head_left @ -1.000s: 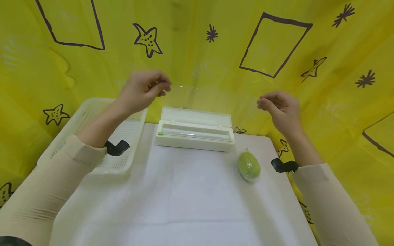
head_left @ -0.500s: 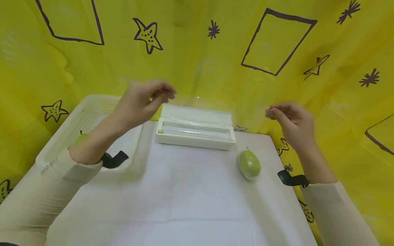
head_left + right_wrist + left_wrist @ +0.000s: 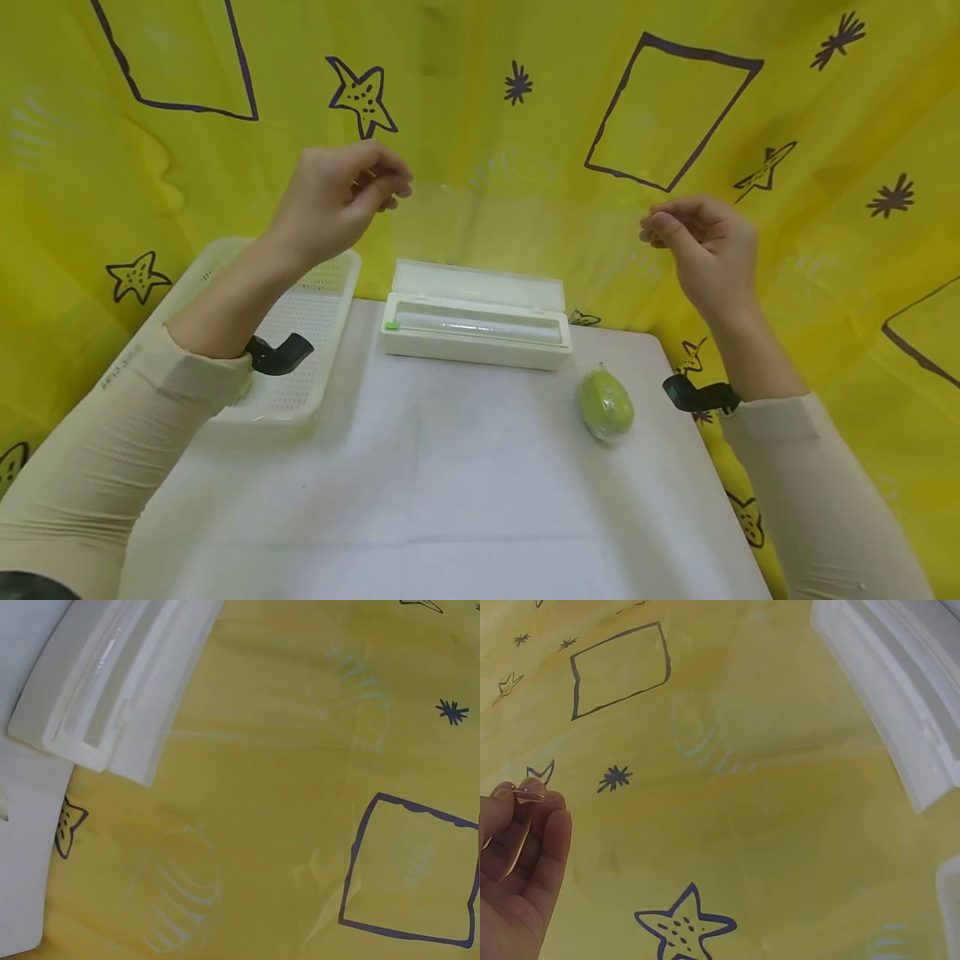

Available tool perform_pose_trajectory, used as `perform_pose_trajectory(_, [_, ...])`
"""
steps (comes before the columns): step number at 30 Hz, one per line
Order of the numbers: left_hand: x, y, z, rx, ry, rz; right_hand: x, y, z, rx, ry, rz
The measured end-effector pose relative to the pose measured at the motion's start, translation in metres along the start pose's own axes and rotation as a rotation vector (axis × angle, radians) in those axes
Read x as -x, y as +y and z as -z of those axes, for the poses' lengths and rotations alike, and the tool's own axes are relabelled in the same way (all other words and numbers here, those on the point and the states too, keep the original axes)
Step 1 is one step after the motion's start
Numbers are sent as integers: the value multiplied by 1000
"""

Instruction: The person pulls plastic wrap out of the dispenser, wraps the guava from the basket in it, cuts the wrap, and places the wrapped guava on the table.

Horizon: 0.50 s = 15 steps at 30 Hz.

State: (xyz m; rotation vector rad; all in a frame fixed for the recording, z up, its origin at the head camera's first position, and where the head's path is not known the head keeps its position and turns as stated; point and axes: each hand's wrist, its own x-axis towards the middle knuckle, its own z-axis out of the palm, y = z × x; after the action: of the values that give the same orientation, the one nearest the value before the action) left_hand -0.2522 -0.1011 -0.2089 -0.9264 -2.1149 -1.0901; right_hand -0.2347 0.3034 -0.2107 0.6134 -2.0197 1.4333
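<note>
A sheet of clear cling film [image 3: 510, 229] hangs between my raised hands, faint against the yellow cloth. My left hand [image 3: 330, 200] pinches one upper corner between thumb and fingers; in the left wrist view a crumpled bit of film shows at the fingertips [image 3: 553, 801]. On the other side my right hand [image 3: 712, 254] pinches the opposite corner. Below the sheet stands a white cling film dispenser box [image 3: 476, 346], lid up, with a film roll [image 3: 480, 325] inside. A green fruit [image 3: 606, 405] wrapped in shiny film lies on the table, below and left of my right hand.
At the table's left sits a white plastic basket [image 3: 300, 392], partly behind my left forearm. A white cloth [image 3: 487, 475] with fold lines covers the table. The yellow patterned curtain [image 3: 465, 50] rises right behind the dispenser.
Both hands dipped, then rose with the film, ending higher and slightly farther apart than a second ago. A green fruit in the basket, seen half a second ago, is hidden by my left forearm.
</note>
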Motion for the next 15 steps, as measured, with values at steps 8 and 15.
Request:
perform_pose_trajectory(8, [0, 8, 5, -1, 26, -44, -3, -12, 0, -107, 4, 35])
perform_pose_trajectory(15, [-2, 15, 9, 18, 42, -83, -2, -20, 5, -127, 21, 36])
